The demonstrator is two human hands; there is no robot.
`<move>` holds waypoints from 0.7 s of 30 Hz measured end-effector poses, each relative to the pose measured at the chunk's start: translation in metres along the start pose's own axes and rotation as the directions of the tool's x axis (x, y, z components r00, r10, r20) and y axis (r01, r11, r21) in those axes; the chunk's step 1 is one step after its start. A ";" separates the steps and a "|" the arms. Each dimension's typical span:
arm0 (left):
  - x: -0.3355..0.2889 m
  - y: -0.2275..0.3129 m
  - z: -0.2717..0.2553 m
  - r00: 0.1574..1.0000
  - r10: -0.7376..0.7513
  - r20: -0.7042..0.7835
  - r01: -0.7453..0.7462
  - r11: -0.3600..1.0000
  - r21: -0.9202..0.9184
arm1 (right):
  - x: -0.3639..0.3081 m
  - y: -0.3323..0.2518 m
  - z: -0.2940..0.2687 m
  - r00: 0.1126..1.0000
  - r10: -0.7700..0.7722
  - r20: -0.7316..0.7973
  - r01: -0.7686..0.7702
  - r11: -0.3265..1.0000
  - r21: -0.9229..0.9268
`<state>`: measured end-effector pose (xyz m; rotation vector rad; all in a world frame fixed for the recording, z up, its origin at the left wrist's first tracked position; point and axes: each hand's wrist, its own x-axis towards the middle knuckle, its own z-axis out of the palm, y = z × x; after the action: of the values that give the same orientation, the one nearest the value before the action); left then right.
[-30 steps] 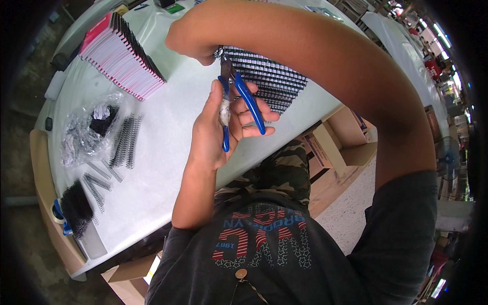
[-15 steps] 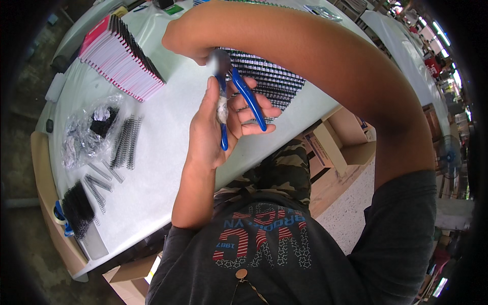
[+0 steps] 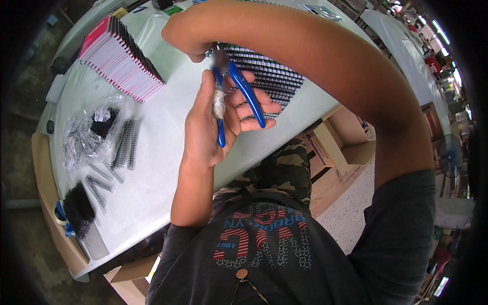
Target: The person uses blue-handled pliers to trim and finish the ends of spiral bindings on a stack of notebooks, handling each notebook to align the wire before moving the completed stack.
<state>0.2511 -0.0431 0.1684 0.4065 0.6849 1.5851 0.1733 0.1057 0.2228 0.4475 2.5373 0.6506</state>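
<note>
Pliers with blue handles (image 3: 246, 96) lie in my left hand (image 3: 203, 124), one handle wrapped in whitish tape against the palm. The handles are spread, with my fingers loosely around the outer one. My right arm crosses over the table from the right. Its hand (image 3: 185, 38) is bent in beside the pliers' head, which is a blur. A bit of thin wire shows at the right fingertips; most of those fingers are hidden. Beneath the arm and beyond the left fingers are stacked rows of dark spiral bindings (image 3: 274, 81) with white between them.
A leaning stack of pink-and-white notebooks (image 3: 122, 63) stands at the far left. Nearer are a clear plastic bag (image 3: 84, 140), loose wire coils (image 3: 127, 142) and a black bundle of coils (image 3: 79, 203) beside a blue tape roll (image 3: 62, 218). Open cardboard boxes (image 3: 351, 134) sit below the table's right edge.
My left hand and the pliers have shifted slightly up and left. More of the wire by the right fingertips shows now. My right arm has barely moved.
</note>
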 end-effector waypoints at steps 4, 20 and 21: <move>0.010 0.004 -0.031 0.944 0.047 0.326 -0.024 0.997 -0.075 | -0.003 -0.003 -0.005 0.999 -0.033 0.037 0.034 0.999 -0.032; 0.015 0.000 -0.029 0.899 0.032 0.437 0.016 0.994 -0.107 | 0.008 0.017 0.002 0.986 -0.089 -0.141 0.141 0.896 0.422; 0.014 0.000 -0.025 0.899 0.031 0.436 0.017 0.994 -0.107 | 0.007 0.016 0.002 0.989 -0.078 -0.125 0.127 0.883 0.452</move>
<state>0.2332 -0.0342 0.1479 0.6604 0.2493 1.4596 0.1716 0.1231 0.2268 0.4393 2.7890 0.0211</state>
